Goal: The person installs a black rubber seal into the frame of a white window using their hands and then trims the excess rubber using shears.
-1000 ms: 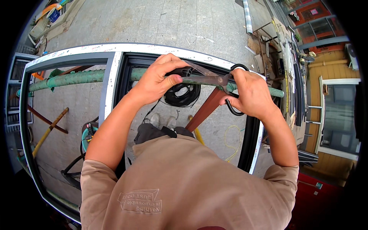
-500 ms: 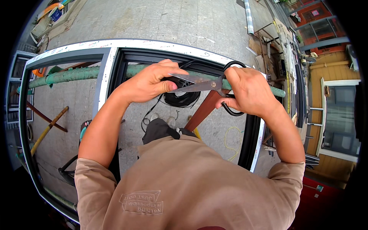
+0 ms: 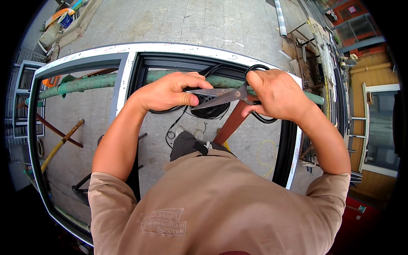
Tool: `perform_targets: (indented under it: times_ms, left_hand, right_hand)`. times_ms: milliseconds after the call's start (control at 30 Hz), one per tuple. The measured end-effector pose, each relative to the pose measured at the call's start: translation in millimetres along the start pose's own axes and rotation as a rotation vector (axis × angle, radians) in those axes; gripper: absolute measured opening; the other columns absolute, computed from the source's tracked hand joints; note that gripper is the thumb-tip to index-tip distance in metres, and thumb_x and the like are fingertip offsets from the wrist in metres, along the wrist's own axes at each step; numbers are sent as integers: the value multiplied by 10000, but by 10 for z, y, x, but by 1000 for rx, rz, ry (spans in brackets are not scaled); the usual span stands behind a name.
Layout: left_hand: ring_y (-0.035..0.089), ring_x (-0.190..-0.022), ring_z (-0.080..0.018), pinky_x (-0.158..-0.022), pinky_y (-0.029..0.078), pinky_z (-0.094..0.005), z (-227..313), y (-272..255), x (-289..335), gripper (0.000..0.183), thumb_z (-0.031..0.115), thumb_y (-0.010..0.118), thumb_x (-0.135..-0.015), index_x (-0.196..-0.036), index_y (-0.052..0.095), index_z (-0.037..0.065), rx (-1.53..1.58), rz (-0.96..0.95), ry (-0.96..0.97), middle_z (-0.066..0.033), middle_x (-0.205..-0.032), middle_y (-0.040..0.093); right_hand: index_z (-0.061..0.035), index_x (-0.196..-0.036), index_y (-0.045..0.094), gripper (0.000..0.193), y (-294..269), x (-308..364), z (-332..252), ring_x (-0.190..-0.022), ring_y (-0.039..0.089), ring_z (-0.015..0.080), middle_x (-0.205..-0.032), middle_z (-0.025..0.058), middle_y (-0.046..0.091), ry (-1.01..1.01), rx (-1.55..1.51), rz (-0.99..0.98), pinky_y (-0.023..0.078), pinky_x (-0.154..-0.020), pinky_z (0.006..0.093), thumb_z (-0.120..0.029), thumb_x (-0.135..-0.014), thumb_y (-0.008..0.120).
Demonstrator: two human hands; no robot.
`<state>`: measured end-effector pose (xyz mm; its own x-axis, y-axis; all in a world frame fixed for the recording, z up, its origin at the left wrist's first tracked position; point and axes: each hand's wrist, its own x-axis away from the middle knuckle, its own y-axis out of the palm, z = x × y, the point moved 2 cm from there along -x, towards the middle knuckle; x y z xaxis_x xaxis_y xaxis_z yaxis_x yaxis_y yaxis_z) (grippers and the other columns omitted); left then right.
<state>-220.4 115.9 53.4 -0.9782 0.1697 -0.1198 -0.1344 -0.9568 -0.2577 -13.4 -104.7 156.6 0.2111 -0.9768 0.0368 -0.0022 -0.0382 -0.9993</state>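
Note:
My right hand [image 3: 278, 94] is wrapped round the black-handled scissors [image 3: 228, 93], its fingers and thumb in the handle loops. The metal blades point left and stand apart. At their tips, my left hand [image 3: 175, 92] is closed in a pinch on a black strip [image 3: 205, 99], part of which lies between the blades. Whether the edges touch the strip I cannot tell. Just below hangs a loose coil of black strip [image 3: 212, 112], and a thin tail of it trails down toward the floor.
A large dark window frame [image 3: 187, 49] with white protective film surrounds my body. Under its far side runs a green wrapped pole [image 3: 95, 85]. A red-brown bar [image 3: 230, 124] slants beneath the scissors. A yellow cord [image 3: 267, 158] lies on the floor; long profiles [image 3: 329, 85] are stacked at the right.
The scissors have tilted, their tips now lower relative to the right hand. The blades remain apart and both hands keep their holds. The whole view has shifted slightly.

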Motion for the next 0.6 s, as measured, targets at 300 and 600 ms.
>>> perform_targets:
  times_ms: [300, 600]
  left_hand:
    - [615, -1070, -234, -963, 488, -396, -23, 49, -26, 670, 591, 815, -961, -1288, 749, 10, 92, 41, 4, -76, -1115, 683]
    - [596, -1049, -246, -954, 472, -387, -11, 41, -16, 627, 550, 818, -967, -1264, 734, 5, 99, 49, -7, -75, -1099, 653]
  right_hand:
    - [-19, -1031, 462, 716, 93, 13, 4, -774, 696, 427, -805, 163, 641, 10, -2, -21, 549, -693, 504, -619, -875, 821]
    - [-41, -961, 451, 665, 161, 24, -20, -777, 714, 418, -759, 130, 687, 45, -32, -1, 559, -687, 492, -546, -858, 872]
